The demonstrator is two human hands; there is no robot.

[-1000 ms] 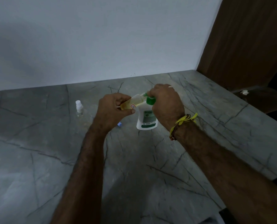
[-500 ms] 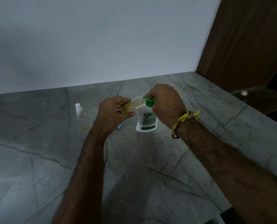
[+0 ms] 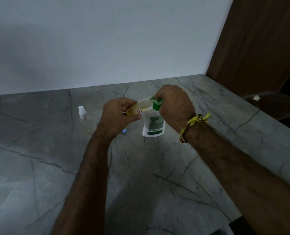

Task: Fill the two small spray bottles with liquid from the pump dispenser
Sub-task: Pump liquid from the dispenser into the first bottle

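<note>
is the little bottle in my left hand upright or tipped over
Tipped. The left hand holds the small bottle slanted, its mouth raised toward the pump.
</note>
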